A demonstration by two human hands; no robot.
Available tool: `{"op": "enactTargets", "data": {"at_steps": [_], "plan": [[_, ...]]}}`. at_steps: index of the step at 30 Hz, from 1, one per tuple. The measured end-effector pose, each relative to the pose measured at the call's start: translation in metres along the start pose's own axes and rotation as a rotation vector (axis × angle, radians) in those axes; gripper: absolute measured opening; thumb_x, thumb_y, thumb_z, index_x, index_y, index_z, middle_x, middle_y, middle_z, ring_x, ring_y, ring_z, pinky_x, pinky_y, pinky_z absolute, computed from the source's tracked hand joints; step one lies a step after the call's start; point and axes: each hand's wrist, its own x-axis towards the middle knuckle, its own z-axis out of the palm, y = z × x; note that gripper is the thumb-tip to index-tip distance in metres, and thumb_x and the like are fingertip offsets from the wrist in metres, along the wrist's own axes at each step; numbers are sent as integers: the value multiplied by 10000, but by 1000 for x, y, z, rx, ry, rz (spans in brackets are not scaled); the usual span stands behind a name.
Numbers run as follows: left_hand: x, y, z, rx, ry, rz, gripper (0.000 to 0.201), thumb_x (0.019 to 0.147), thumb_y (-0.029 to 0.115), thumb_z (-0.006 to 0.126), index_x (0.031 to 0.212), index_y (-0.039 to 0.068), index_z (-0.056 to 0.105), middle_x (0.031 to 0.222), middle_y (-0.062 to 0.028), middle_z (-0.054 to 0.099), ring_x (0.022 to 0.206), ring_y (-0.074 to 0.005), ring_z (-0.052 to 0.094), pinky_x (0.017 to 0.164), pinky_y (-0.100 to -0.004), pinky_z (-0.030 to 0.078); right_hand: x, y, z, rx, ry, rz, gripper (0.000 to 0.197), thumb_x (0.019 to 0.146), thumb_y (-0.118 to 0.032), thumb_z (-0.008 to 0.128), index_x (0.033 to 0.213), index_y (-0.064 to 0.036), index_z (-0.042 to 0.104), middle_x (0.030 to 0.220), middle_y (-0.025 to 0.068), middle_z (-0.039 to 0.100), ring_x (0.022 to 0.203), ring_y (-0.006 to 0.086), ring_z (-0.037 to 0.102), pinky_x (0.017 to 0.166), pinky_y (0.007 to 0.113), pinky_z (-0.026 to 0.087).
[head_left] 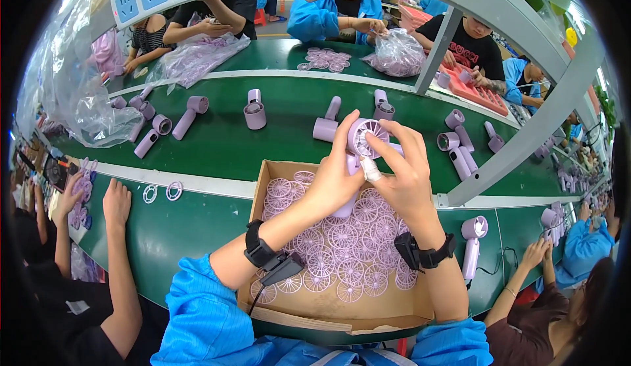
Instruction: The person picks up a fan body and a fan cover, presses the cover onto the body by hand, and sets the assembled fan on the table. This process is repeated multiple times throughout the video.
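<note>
I hold a lilac handheld fan [367,136] above an open cardboard box [315,305], its round head tilted up toward me. My left hand [334,177] is closed round the fan from the left, with the handle showing below it. My right hand [409,172] grips the head from the right, fingertips on its rim and spoked front. A white wrapping [371,170] covers the right thumb. Under both hands, the box holds many loose lilac round fan grilles [350,271]. Part of the fan is hidden behind my fingers.
On the green conveyor belt [223,133] beyond the box lie several lilac fans. Another fan [472,244] with a cable stands at my right. A grey slanted post [526,126] rises at the right. Co-workers sit on both sides and across; a neighbour's arm [118,261] rests at the left.
</note>
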Motion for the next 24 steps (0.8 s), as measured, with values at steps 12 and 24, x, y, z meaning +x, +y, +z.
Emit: {"op": "enactTargets", "data": {"at_steps": [12,24], "plan": [[-4,27,-22,-423,-186,-68,656,881,71,558,1442,183,236,985,-74,566,649,-92,567,546,-242,489,0,-6,11,1143,-38,683,412,867,-92,617,1264,-58,510,1189,92,556,1014,170,558,870,313,458],[33,21,-144,14,24,-401,627,878,222,596,1418,125,293,1052,-127,599,709,-144,628,603,-288,527,-8,-22,18,587,-624,513,465,867,-65,592,1313,-75,460,1271,149,511,1175,275,507,960,359,433]]}}
